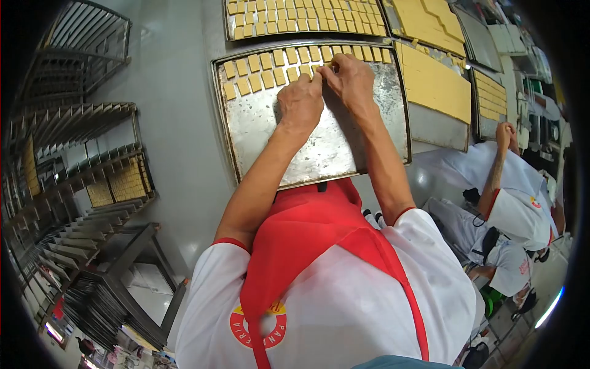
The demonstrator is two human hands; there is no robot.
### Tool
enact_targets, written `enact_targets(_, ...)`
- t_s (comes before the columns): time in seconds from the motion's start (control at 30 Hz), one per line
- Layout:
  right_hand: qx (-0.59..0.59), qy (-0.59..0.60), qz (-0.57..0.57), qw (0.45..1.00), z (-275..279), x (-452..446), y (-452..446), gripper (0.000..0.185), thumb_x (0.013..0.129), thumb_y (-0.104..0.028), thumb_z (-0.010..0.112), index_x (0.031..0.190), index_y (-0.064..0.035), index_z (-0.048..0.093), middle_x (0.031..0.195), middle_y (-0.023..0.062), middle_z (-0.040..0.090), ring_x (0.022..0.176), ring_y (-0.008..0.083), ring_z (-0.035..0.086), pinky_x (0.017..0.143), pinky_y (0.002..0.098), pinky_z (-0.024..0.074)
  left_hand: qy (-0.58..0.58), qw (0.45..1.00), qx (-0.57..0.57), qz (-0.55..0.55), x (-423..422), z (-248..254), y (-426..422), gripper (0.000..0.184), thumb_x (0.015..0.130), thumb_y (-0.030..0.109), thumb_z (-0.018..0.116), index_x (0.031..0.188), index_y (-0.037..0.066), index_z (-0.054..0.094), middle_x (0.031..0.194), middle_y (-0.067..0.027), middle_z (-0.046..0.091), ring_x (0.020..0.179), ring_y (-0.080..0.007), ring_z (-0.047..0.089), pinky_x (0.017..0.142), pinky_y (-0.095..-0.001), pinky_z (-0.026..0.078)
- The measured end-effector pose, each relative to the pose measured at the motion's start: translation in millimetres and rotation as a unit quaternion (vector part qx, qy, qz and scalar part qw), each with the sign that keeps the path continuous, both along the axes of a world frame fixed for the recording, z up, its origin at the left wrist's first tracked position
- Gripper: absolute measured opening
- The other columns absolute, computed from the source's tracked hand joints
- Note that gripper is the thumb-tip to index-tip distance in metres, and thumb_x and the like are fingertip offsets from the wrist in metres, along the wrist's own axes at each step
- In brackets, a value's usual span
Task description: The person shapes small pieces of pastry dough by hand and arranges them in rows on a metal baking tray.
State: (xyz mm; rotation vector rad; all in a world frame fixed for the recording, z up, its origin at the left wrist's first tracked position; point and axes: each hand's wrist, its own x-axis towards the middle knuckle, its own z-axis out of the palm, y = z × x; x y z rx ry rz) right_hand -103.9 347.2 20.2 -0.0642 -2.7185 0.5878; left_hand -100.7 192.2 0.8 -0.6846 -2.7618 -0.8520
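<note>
A metal baking tray (319, 147) lies in front of me, with rows of small yellow rectangular dough pieces (279, 58) along its far side. Over the second row, my left hand (300, 106) and my right hand (353, 80) come together fingertip to fingertip. The left fingers are closed at a small dough piece (316, 69), which shows just past their tips. My right thumb and index finger are pinched beside it; what lies between them is hidden. Bare metal shows on the tray's near half, below my wrists.
Beyond it is another tray (307, 32) of cut pieces. Yellow dough sheets (433, 83) lie to the right, by a co-worker's hand (505, 134) at a further tray (490, 98) of pieces. Metal racks (80, 172) holding trays stand at the left.
</note>
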Motion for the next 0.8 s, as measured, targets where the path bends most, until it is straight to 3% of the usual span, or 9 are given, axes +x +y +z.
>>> enact_targets(0.3,0.101,0.004,0.007,0.995,-14,-9,-12,0.024,0.088,-0.028,0.076,0.079,-0.0067,0.068,0.077,0.0155,0.07,0.07,0.0384,0.07,0.065,0.048,0.0563,0.0,1.0,0.0,-0.021,0,-5,-3,0.022,0.09,0.011,0.065,0.109,0.006,0.076,0.08,-0.0139,0.068,0.068,-0.0357,0.071,0.061,-0.0473,0.057)
enact_targets(0.4,0.088,0.039,0.01,0.995,-15,-9,-7,0.024,0.086,-0.027,0.081,0.077,-0.0078,0.069,0.076,0.0131,0.071,0.068,0.0348,0.07,0.061,0.0438,0.0548,0.003,1.0,-0.004,-0.024,-1,-8,-3,0.023,0.09,0.011,0.065,0.11,0.007,0.076,0.079,-0.0139,0.068,0.068,-0.0355,0.071,0.06,-0.0471,0.057)
enact_targets(0.5,-0.01,0.009,0.033,0.999,-4,-5,-4,0.024,0.086,-0.028,0.082,0.082,-0.0068,0.071,0.077,0.0139,0.07,0.068,0.0355,0.069,0.061,0.0439,0.053,-0.006,1.0,-0.003,-0.03,-2,-7,-4,0.023,0.092,0.011,0.064,0.111,0.008,0.076,0.079,-0.0137,0.068,0.068,-0.0351,0.071,0.061,-0.0471,0.057)
enact_targets(0.8,-0.009,0.032,-0.006,0.999,-13,-8,-7,0.021,0.089,-0.025,0.078,0.084,-0.005,0.072,0.079,0.0174,0.07,0.069,0.037,0.069,0.062,0.0438,0.0526,0.003,0.999,-0.024,-0.023,-2,-9,-2,0.022,0.095,0.015,0.063,0.112,0.011,0.076,0.081,-0.0125,0.07,0.071,-0.0343,0.072,0.062,-0.047,0.057)
